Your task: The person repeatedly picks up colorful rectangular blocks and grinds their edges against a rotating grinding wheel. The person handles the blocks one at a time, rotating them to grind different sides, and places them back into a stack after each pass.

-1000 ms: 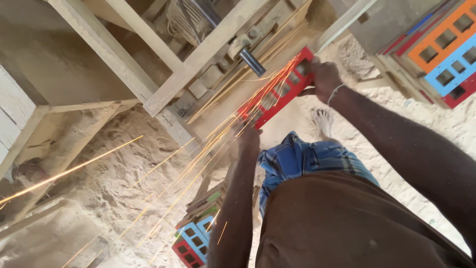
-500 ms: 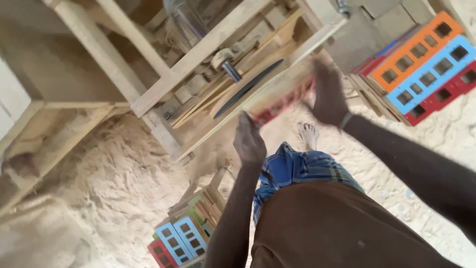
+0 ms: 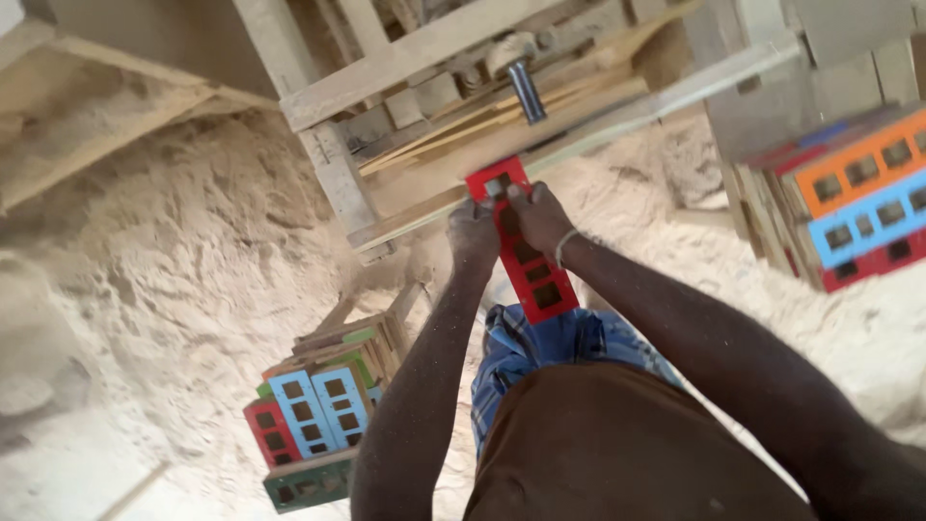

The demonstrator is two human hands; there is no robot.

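A long red board [image 3: 524, 253] with several square cut-outs lies with its far end on the edge of a wooden saw bench [image 3: 436, 50]. My left hand [image 3: 473, 232] grips the board's left edge. My right hand [image 3: 540, 217] presses on its top near the far end, a band on the wrist. Both hands sit close together, just short of a grey metal shaft [image 3: 527, 91] on the bench. Thin wooden strips [image 3: 463, 130] lie across the bench beyond the board.
Sawdust covers the ground [image 3: 183, 260]. A low stack of blue, red and green cut-out boards [image 3: 313, 415] lies by my left leg. Another stack of orange, blue and red boards [image 3: 858, 203] stands at the right. Wooden frame legs [image 3: 333, 174] rise ahead.
A second ago the red board was against the saw with sparks flying. My hands then came apart, and now both hold the board together in front of me, with no sparks.
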